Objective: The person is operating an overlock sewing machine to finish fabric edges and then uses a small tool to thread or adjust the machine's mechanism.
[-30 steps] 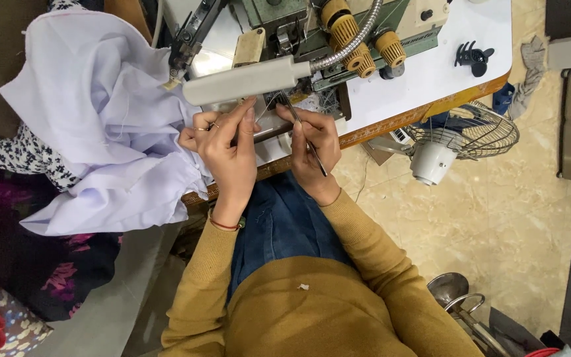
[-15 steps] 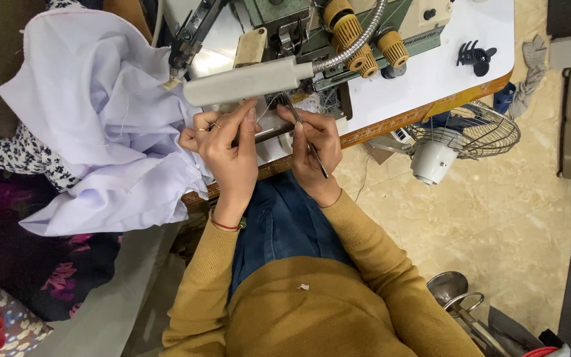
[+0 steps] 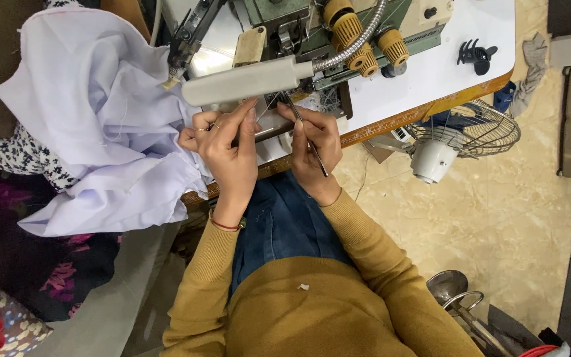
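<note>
My right hand (image 3: 315, 142) grips thin metal tweezers (image 3: 312, 147), their tips pointing up toward the needle area of the green sewing machine (image 3: 312, 30). My left hand (image 3: 223, 149) rests beside it at the machine's front, fingers pinched as if on a fine thread, which is too thin to see clearly. A white lamp head (image 3: 246, 82) on a flexible metal neck hangs just above both hands and hides part of the work spot. White cloth (image 3: 94, 125) lies bunched to the left of my left hand.
The white sewing table (image 3: 431, 73) has a wood front edge and a black hair clip (image 3: 474, 51) on it. A small fan (image 3: 454, 135) stands on the tiled floor at right. Dark floral fabrics (image 3: 28, 264) pile at left. Metal utensils (image 3: 457, 297) lie at bottom right.
Both hands have stayed at the machine's front, with only slight finger shifts near the needle area. The tweezers remain in my right hand.
</note>
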